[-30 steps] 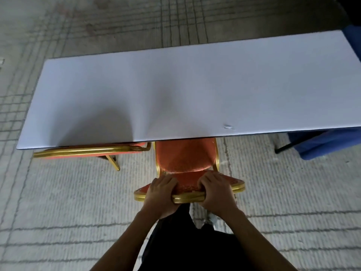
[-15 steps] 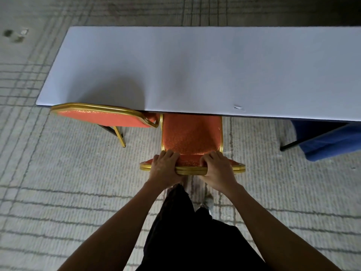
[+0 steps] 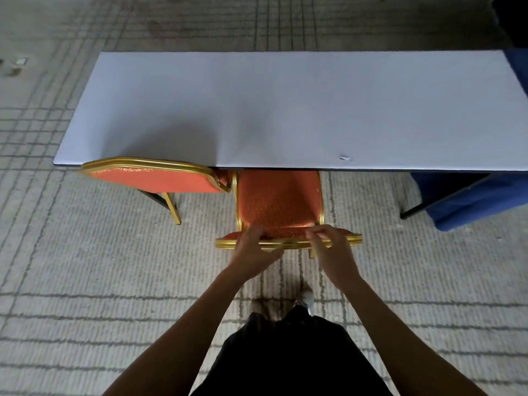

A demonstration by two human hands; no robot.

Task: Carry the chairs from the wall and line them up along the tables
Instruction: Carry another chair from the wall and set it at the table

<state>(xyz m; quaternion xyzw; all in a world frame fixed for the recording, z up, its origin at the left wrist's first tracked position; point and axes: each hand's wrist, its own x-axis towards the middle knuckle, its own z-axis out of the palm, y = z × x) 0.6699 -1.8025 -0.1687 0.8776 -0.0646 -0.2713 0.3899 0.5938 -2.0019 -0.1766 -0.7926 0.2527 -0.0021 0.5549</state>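
Just under both grips: chair.

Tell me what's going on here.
A person is lining chairs up along a white table. One orange chair stands before them, its seat partly under the table edge. The left hand and right hand are at the top of its back, fingers loose, not clamped on it. A second chair stands beside it on the left, also at the table. A blue cloth shows at the right end.

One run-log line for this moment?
red fabric gold-framed chair: seat partly under white rectangular table; left hand: relaxed at backrest; right hand: loose at backrest
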